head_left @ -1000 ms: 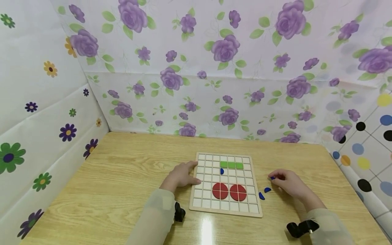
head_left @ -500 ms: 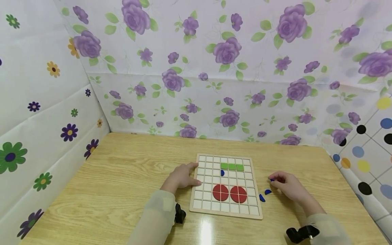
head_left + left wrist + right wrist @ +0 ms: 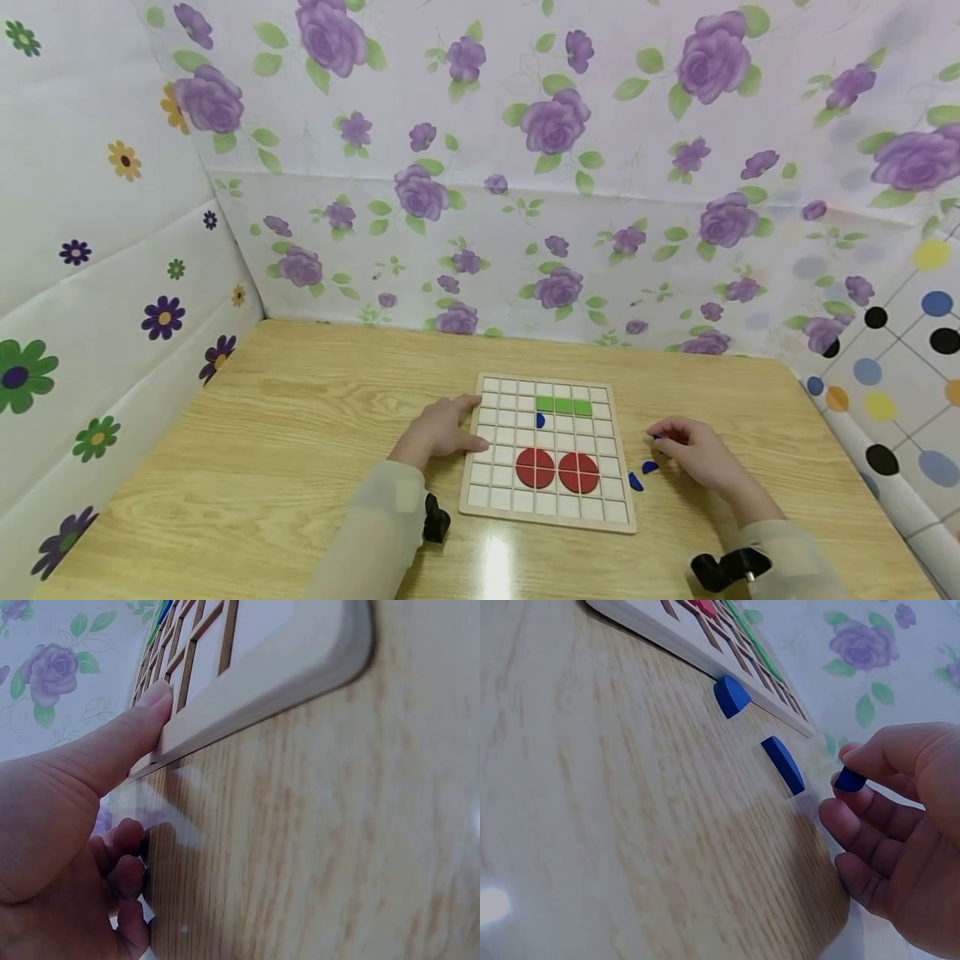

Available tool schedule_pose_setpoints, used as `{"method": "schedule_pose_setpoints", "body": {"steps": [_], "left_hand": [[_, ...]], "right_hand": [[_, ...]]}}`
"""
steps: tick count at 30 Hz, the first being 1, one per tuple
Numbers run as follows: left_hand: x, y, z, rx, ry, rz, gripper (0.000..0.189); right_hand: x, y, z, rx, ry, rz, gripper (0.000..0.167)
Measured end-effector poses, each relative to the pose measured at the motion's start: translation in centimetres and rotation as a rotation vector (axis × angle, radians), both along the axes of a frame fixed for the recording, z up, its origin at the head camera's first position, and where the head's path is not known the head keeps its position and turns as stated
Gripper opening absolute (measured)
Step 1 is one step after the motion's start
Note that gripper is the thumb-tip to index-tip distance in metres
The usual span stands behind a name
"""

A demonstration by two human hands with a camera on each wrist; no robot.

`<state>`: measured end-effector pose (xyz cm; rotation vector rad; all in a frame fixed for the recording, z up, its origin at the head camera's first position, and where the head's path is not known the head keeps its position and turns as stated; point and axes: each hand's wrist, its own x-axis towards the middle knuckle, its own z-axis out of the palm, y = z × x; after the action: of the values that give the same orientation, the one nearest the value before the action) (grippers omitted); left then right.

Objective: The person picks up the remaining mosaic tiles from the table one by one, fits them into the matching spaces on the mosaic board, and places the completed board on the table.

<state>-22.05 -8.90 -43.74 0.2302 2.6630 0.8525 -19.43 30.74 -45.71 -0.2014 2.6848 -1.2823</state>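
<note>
A square-gridded board with a light wooden frame [image 3: 547,521] lies on the table. My left hand [image 3: 438,429] is at its left edge, the thumb [image 3: 146,712] resting on the frame and the other fingers beside it. To the right of the board, my right hand [image 3: 697,450] pinches a blue half-circle piece [image 3: 850,781] between thumb and forefinger. Two more blue half-circle pieces [image 3: 732,697] [image 3: 784,765] lie on the table between that hand and the board. On the grid are a row of green squares [image 3: 563,406], one blue half-circle [image 3: 540,421] and two red circles [image 3: 525,477] [image 3: 588,483] made of quarters.
The wooden table [image 3: 262,467] ends at a flowered cloth wall [image 3: 510,250] at the back. Patterned cloth also hangs at the left [image 3: 112,333] and right [image 3: 907,400]. Black wrist cameras [image 3: 435,518] [image 3: 727,570] sit on both forearms.
</note>
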Motion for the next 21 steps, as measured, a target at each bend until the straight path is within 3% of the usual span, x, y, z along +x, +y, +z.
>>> {"method": "schedule_pose_setpoints", "body": {"steps": [21], "left_hand": [[0.01, 0.05, 0.21, 0.032, -0.024, 0.012, 0.076]], "right_hand": [[-0.34, -0.44, -0.14, 0.01, 0.016, -0.005, 0.024]]}}
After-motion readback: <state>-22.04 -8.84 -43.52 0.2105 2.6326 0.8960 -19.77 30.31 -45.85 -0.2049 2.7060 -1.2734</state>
